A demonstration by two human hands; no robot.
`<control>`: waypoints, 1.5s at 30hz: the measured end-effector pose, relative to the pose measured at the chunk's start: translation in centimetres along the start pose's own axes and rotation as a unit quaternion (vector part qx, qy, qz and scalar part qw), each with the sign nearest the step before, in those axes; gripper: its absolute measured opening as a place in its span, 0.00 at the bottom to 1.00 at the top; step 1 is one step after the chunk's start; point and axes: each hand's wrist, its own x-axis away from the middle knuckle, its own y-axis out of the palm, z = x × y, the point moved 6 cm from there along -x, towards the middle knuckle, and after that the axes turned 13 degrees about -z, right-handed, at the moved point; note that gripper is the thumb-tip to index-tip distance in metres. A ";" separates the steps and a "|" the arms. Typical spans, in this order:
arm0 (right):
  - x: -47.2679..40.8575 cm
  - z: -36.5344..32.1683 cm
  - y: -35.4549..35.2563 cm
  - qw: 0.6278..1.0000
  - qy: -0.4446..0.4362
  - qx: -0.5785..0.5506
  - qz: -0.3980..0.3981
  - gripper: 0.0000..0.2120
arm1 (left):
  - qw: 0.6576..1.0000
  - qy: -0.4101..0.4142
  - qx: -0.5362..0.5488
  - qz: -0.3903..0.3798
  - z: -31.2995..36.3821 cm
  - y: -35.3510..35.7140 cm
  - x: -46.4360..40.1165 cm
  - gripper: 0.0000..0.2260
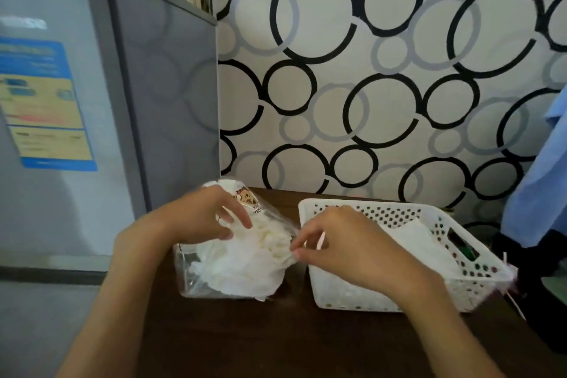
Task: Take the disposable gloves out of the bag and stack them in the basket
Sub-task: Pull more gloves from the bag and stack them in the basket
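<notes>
A clear plastic bag (196, 281) full of white disposable gloves (245, 264) lies on the dark wooden table (276, 344). My left hand (205, 213) rests on the bag's top, fingers spread over the plastic. My right hand (340, 242) pinches the edge of a glove at the bag's right opening, thumb and fingertips together. Right of the bag stands a white perforated basket (310, 209) with a few white gloves (417, 239) lying inside.
A grey fridge (61, 132) with a blue and yellow label stands left of the table. A wall with black and grey circles rises behind. Blue cloth (543, 178) hangs at the right edge above a dark object (540, 270) beside the basket.
</notes>
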 end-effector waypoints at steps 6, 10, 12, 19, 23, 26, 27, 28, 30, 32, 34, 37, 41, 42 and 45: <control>-4.7 -2.2 5.1 0.996 0.075 0.020 -0.047 0.20 | 0.999 0.021 0.022 0.027 -0.9 -0.1 -0.2 0.17; -5.0 -1.8 4.1 0.998 0.054 -0.004 0.031 0.10 | 0.999 0.031 0.026 0.014 -0.6 -0.4 -0.1 0.15; -4.7 -0.8 3.5 0.997 0.038 -0.046 0.040 0.12 | 1.000 0.022 0.022 0.001 -0.8 -0.2 0.0 0.14; -4.0 1.8 1.7 0.972 0.006 -0.174 0.155 0.07 | 1.000 0.010 -0.004 -0.023 -0.5 0.4 0.3 0.21; -4.8 0.8 2.5 0.973 -0.024 -0.198 0.117 0.14 | 0.998 0.051 0.025 0.040 0.7 0.0 0.2 0.16; -4.8 1.0 2.4 0.977 -0.011 -0.194 0.088 0.13 | 0.994 0.036 0.013 0.105 0.3 -0.6 -0.1 0.05; -4.6 1.2 2.3 0.979 -0.003 -0.193 0.070 0.09 | 0.993 0.027 0.004 0.116 0.1 -0.7 -0.1 0.04; -4.4 1.4 2.3 0.981 0.009 -0.190 0.046 0.04 | 0.992 0.020 -0.001 0.123 -0.1 -0.9 -0.1 0.03; -3.9 1.6 2.4 0.989 0.047 -0.141 0.007 0.09 | 0.991 0.008 -0.003 0.132 -0.5 -1.2 0.1 0.03; -3.4 0.8 2.4 0.997 0.072 -0.039 -0.005 0.16 | 0.991 0.004 0.006 0.136 -0.8 -1.4 0.2 0.05; -3.3 -0.3 2.8 0.996 0.081 0.043 -0.004 0.21 | 0.990 0.011 0.014 0.137 -0.9 -1.4 0.2 0.06; -3.8 -1.2 3.9 0.991 0.083 0.100 0.014 0.17 | 0.989 0.020 0.022 0.142 -1.0 -1.4 0.1 0.08; -4.2 -0.2 3.6 0.996 0.049 0.048 0.056 0.09 | 0.991 0.020 0.010 0.132 -1.2 -1.3 -0.2 0.11; -4.4 0.3 3.4 0.998 0.031 -0.017 0.047 0.08 | 0.991 0.016 0.004 0.130 -1.3 -1.2 -0.3 0.11; -4.4 1.1 2.2 0.966 -0.031 -0.254 0.039 0.03 | 0.991 0.003 -0.017 0.131 -1.6 -1.1 -0.4 0.09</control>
